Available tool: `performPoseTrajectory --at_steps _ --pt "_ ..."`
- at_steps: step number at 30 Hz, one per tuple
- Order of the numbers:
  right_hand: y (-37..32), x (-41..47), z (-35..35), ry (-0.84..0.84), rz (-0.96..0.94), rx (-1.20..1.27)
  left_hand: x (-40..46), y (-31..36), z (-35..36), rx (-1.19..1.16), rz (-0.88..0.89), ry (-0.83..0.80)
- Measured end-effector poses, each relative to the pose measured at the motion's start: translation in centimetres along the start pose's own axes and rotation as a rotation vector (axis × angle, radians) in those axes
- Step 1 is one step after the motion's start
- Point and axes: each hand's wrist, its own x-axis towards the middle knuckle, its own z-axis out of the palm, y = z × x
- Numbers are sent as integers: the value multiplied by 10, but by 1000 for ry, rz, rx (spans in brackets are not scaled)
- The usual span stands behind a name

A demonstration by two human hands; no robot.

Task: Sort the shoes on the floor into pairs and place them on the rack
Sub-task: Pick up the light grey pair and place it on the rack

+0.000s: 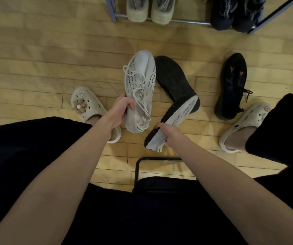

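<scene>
My left hand [120, 110] grips a white knit sneaker [139, 85] by its side, toe pointing away from me, laces up. My right hand [167, 131] holds the matching white sneaker [175, 119] near its heel, turned on its side so the black sole edge shows. A black shoe [173, 80] lies sole-up on the floor just behind them. Another black sneaker with orange marks [231, 85] rests upright to the right. The metal shoe rack [183, 21] stands at the top, carrying a beige pair [149, 9] and a black pair [236, 13].
I sit on a black chair [138, 170] with my feet in cream clogs, one at the left [89, 106] and one at the right [243, 124]. Wooden floor [45, 59] stretches between me and the rack.
</scene>
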Motion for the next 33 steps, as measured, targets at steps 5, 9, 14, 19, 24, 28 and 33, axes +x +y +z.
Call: performPoseTrajectory --at_steps 5,9,14,19,24,28,33 --pt "-35 -40 -38 19 -89 -33 -18 22 9 87 -13 30" --pt "-68 -85 -83 -96 -155 -17 -37 47 16 178 41 -40" --pt "-82 -129 -126 -247 -318 25 -66 73 27 200 123 -79" --pt "-87 -155 -146 -377 -437 106 -99 96 40 127 138 -99" --pt "-97 -173 -158 -458 -623 84 -127 115 53 79 231 -84" --pt "-102 -192 -166 -324 -819 -150 -144 126 57 162 352 2" --pt "-119 -238 -160 298 -1382 -645 -177 166 60 267 582 140"
